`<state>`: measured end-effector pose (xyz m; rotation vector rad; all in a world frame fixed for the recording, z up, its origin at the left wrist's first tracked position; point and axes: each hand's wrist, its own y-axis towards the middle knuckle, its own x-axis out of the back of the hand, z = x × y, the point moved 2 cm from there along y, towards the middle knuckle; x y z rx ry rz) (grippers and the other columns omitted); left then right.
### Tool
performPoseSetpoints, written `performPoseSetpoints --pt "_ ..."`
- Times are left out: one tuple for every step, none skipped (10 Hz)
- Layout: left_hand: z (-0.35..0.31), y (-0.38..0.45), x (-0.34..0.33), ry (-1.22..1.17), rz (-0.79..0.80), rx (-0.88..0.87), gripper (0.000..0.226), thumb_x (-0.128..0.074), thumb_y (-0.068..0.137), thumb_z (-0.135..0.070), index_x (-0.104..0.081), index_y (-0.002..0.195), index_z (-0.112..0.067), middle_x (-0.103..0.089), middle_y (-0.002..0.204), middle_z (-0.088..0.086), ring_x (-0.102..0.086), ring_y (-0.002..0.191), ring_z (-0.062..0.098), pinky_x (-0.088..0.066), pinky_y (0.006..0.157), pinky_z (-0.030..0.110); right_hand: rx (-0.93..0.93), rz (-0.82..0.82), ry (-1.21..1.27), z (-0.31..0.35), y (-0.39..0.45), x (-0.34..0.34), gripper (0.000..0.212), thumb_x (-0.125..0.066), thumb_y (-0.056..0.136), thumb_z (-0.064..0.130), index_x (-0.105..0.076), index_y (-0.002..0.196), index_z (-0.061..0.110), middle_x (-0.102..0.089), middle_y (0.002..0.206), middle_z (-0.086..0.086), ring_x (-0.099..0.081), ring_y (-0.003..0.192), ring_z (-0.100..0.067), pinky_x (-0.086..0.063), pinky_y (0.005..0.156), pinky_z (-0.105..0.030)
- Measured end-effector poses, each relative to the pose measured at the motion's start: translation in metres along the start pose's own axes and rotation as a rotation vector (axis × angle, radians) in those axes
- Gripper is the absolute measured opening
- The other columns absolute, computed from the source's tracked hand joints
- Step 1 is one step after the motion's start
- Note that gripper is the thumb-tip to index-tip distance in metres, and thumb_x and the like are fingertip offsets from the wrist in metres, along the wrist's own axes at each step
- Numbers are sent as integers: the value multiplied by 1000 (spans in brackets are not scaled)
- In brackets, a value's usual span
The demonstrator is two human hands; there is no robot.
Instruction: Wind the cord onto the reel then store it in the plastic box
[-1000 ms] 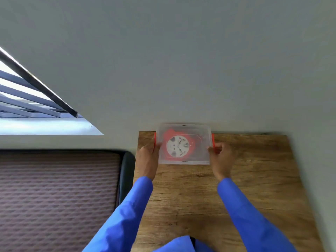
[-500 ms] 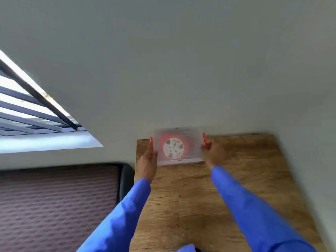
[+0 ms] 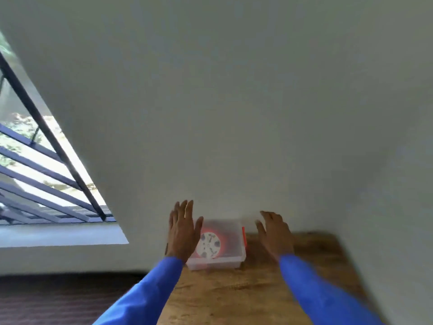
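Wooden surface (image 3: 269,299) is carrying your plastic box (image 3: 225,259) at its far edge against the wall, the red reel (image 3: 212,243) lying inside under the lid. Your left hand (image 3: 182,231) and right hand (image 3: 275,233) are hovering beside it, fingers spread, gripping nothing.

Both hands have let go of the clear lidded plastic box (image 3: 219,252) holding the red-and-white cord reel (image 3: 210,245). The left hand (image 3: 182,231) now hovers flat over its left end, and the right hand (image 3: 275,233) has drawn off to the right, fingers spread. The view has tilted up toward the wall.
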<state>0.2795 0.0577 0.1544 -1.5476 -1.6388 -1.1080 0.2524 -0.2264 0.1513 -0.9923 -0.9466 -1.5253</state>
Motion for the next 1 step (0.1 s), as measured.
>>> performPoseSetpoints --pt "-77 39 55 2 -295 -178 65 -52 112 -42 -40 167 -8 -30 176 18 -18 166 38 -20 133 53 270 -491 -7 3 32 93 39 -57 103 34 -73 126 7 -74 121 -10 -70 116 -34 -53 100 -49"
